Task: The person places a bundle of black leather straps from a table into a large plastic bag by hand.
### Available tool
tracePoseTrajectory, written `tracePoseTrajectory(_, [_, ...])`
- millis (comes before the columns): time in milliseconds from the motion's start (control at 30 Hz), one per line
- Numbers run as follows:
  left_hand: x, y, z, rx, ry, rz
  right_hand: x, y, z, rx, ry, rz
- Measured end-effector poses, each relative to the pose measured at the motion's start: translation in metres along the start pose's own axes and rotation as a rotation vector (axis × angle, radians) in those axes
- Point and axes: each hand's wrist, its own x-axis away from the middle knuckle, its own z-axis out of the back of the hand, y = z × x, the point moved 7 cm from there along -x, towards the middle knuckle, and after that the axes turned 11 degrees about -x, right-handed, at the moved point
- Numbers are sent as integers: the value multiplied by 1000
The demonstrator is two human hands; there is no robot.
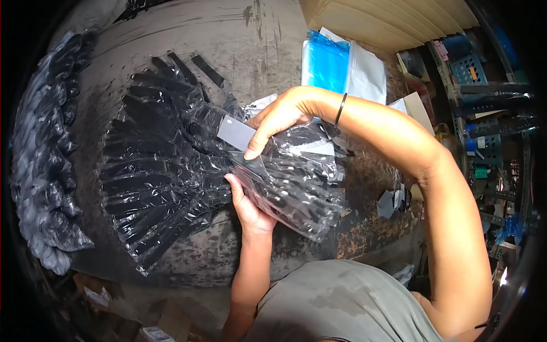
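My left hand (250, 211) grips a clear plastic bag (293, 202) from below, thumb up along its edge. My right hand (282, 121) reaches in from above and is closed on a flat grey card (236, 133); its thumb presses at the bag's upper end. The fingers behind both items are hidden. Close to the hands, a large fan of black strips in clear plastic sleeves (142, 165) spreads over the worktable (228, 256). More shiny sleeved pieces (310, 137) lie under and beside the bag.
A long heap of plastic-wrapped dark pieces (45, 154) lines the table's left side. Blue plastic bags (326, 60) and white sheets (367, 71) lie at the back right, before stacked brown cardboard (393, 23). Shelving with a blue basket (468, 69) stands at the right.
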Motion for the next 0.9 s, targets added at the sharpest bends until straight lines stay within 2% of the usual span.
tracePoseTrajectory(100, [-16,-12,4,-89,-88,-24,-1,16,20,-7,57,10])
tracePoseTrajectory(133, [-23,-20,9,-109,-60,-25,-3,24,31,71,94,9])
tracePoseTrajectory(167, [-30,-33,17,-47,90,-5,-1,32,43,142,174,42])
tracePoseTrajectory(233, [-55,-57,45,-91,78,-36,-5,53,66,235,253,56])
tracePoseTrajectory(300, [-67,-76,68,-169,231,2,-18,79,102,296,378,162])
tracePoseTrajectory(467, [-69,-89,68,-219,307,-48,-19,104,115,215,479,152])
tracePoseTrajectory(600, [-68,-92,73,-235,267,-54,5,98,104,413,642,255])
tracePoseTrajectory(667, [-66,-91,74,-222,115,-75,32,94,97,772,938,431])
tracePoseTrajectory(700, [-58,-88,75,-227,115,-79,40,100,87,771,938,438])
tracePoseTrajectory(767, [-32,-90,83,-257,135,62,79,105,49,809,1115,689])
tracePoseTrajectory(800, [-25,-85,93,-343,81,8,93,117,29,753,1152,727])
tracePoseTrajectory(833, [-12,-80,110,-353,163,21,104,132,8,698,1185,767])
tracePoseTrajectory(900, [18,-57,140,-406,205,-10,109,171,-27,639,1151,738])
